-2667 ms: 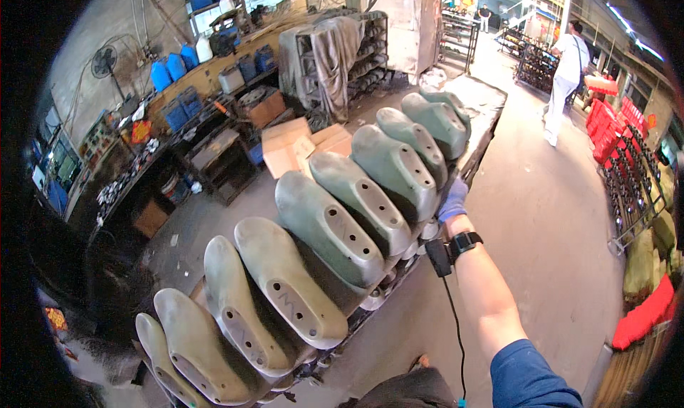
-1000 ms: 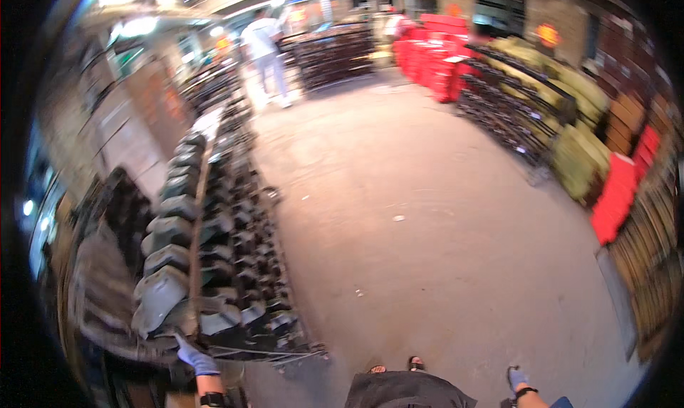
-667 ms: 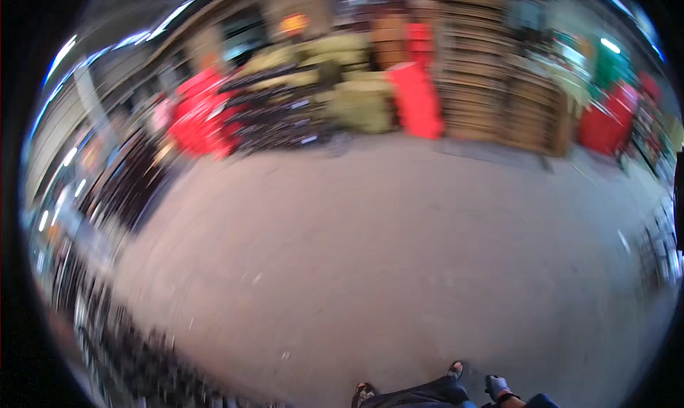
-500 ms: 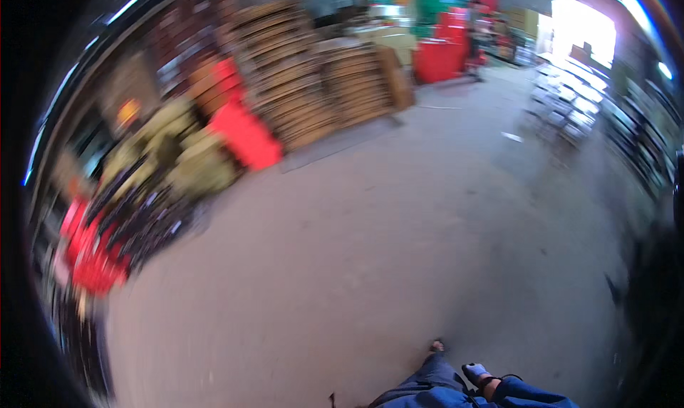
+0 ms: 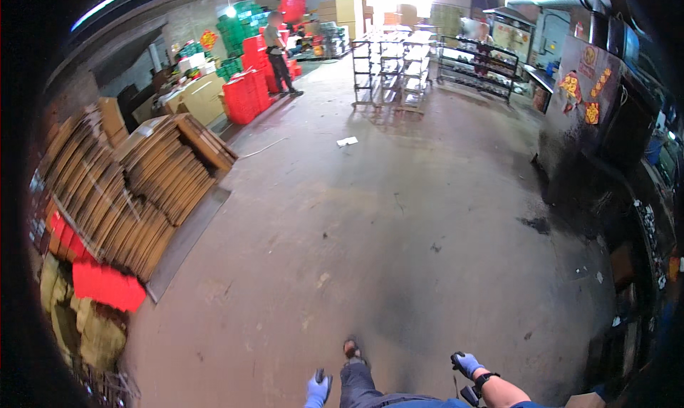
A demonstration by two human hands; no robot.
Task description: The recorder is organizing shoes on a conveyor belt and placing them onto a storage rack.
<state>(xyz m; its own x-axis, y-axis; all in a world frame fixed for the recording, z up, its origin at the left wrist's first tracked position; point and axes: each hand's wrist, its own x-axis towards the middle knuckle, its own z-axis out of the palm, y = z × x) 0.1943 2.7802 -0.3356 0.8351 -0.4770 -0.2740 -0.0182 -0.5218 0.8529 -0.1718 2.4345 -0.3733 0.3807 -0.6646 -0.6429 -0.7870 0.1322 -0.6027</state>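
Observation:
My left hand [image 5: 318,389], in a light blue glove with dark finger ends, hangs low at the bottom edge beside my leg. Its fingers look loosely apart, and nothing shows in them. My right hand [image 5: 467,365] wears a matching glove and swings forward over the floor [image 5: 399,265]. Its dark-tipped fingers are slightly bent, with no object visible in them. A black band [image 5: 486,378] circles the right wrist. Neither hand touches anything that I can see. My foot [image 5: 351,348] steps ahead between the hands.
Stacked flattened cardboard [image 5: 142,194] and yellow sacks [image 5: 100,333] line the left. Red crates [image 5: 246,97] stand beyond, near a standing person [image 5: 276,52]. Metal rack carts [image 5: 392,70] and a dark shelf rack [image 5: 477,66] are ahead. A large dark machine [image 5: 588,102] stands right.
My view has swung right: the cardboard stacks and crates shifted left, and the machine came into sight. Both gloved hands are now plainly visible; the foot ahead differs.

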